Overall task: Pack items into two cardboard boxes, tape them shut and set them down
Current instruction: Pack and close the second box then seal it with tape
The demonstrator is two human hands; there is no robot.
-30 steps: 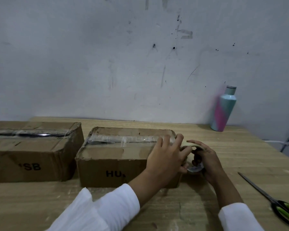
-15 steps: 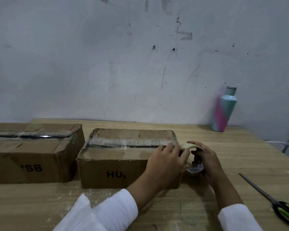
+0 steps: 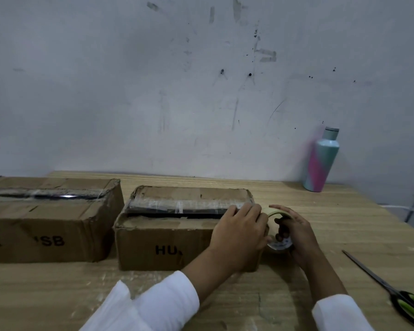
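Down at the near edge you just get two white sleeves, and off to the right a pair of green-handled scissors lying flat on the wooden table, well apart from everything else. Next up are the hands, both at the right end of the nearer cardboard box. Left hand has its fingers laid fairly straight over the top corner, pressing down on the clear tape strip where it reaches the edge. Right hand is curled round the tape roll, holding it just off the box end, touching the left hand's thumb side. Looks to me like the second box is mid-taping, and there's a dark gap showing along the seam under the strip, so I'd guess it needs another pass. The roll should be light and rigid, easy to hold by the ring or through the core, but the loose strip is sticky and will wrinkle if it goes slack. The box looks worn and soft at the corners, so I'd lift it by the bottom edges at both ends, not the flaps; can't tell how heavy it is. Left of it sits the other box, taped across the top. Farther back on the right a pink and teal bottle stands upright against the scuffed grey wall.
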